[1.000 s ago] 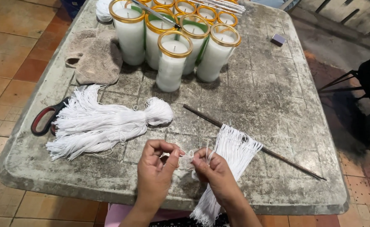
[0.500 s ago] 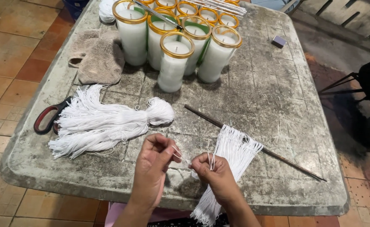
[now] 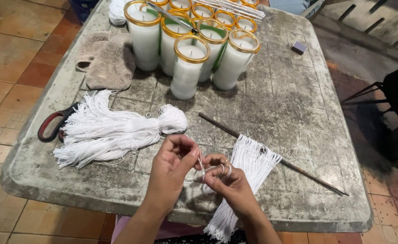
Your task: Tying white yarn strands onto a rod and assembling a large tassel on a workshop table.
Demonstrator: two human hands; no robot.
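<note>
Head view looked down on a worn grey table point(image 3: 298, 104) where two bare hands met near the front edge. The left hand point(image 3: 174, 165) and the right hand point(image 3: 228, 183) each pinched a single white string point(image 3: 201, 165) between thumb and fingertips, the fingers closed together on it; the strand stood nearly upright in the small gap between the two hands, and turns of it looped round the right hand's fingers point(image 3: 223, 169). Just right of the grip, a flat bunch of cut white strings point(image 3: 248, 167) lay fanned over the table edge and hung down under the right wrist. Beyond that bunch a thin dark stick point(image 3: 271, 156) lay slanted across the top. Left of the grip rested a larger tied bundle of white string point(image 3: 117, 133), and past it red-handled scissors point(image 3: 52, 126) at the table's left rim. Farther from the hands stood a cluster of tall white glass candles point(image 3: 190, 70) with gold rims, a beige cloth point(image 3: 110, 63) to their left, and a small purple box point(image 3: 299, 47) well off to the right.
</note>
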